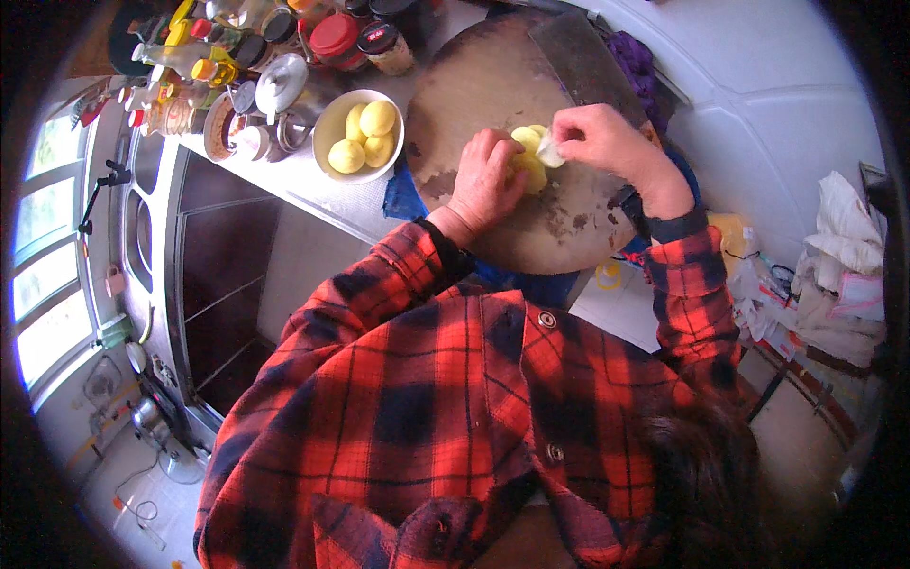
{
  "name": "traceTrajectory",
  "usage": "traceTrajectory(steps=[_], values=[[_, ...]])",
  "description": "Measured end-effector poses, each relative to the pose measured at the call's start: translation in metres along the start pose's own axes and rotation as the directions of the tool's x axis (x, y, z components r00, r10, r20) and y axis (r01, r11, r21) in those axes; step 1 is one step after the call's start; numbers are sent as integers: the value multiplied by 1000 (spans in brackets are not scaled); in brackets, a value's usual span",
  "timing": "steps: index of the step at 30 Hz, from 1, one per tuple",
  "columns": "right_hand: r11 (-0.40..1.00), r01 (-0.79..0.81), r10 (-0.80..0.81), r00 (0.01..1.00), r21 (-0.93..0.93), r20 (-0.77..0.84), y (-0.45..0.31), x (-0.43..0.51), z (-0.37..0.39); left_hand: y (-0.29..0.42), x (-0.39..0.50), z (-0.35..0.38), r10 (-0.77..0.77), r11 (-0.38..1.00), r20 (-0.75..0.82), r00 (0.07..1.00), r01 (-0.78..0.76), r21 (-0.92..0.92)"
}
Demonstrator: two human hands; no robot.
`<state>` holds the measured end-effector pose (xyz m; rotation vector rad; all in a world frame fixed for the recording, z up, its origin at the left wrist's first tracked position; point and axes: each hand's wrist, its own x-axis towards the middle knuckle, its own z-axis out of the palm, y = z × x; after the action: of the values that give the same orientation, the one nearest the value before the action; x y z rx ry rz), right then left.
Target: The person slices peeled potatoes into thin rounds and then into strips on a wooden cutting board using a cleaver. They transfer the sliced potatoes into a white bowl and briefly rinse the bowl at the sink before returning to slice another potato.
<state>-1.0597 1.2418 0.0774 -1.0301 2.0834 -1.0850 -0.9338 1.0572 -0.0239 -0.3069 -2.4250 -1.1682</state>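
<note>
A round wooden chopping board (469, 78) lies before me, stained in patches. On it sit pale yellow slices (530, 174), which look like peeled potato. My left hand (487, 178) rests against their left side, its fingers curled round them and partly hiding them. From the right, my right hand (604, 142) pinches a thin, whitish piece (550, 151) between thumb and fingers, right beside the slices. What that piece is, I cannot tell for sure. Beyond the right hand, a cleaver with a wide dark blade (586, 60) lies flat at the board's far right.
Left of the board, a white bowl (320, 146) holds several whole peeled yellow potatoes (377, 118). Bottles and jars, one with a red lid (334, 35), crowd the counter's far left. A purple bundle (631, 60) lies past the blade. Plastic bags (764, 306) and cloths (846, 220) are at right.
</note>
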Motion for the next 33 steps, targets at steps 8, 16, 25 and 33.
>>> traceTrajectory(steps=[8,16,25,33], values=[[925,-213,151,966,-316,-210,16,6,37,-2,0,1,46,999,-31,998,-46,18],[918,-141,34,960,-372,-279,18,11,52,-3,1,-1,102,992,22,995,-104,69],[901,-87,-47,954,-425,-295,21,11,55,-5,-1,-8,60,995,113,992,-69,75],[828,29,-218,937,-560,-274,22,5,60,-8,-6,-11,165,985,94,982,-170,38]])
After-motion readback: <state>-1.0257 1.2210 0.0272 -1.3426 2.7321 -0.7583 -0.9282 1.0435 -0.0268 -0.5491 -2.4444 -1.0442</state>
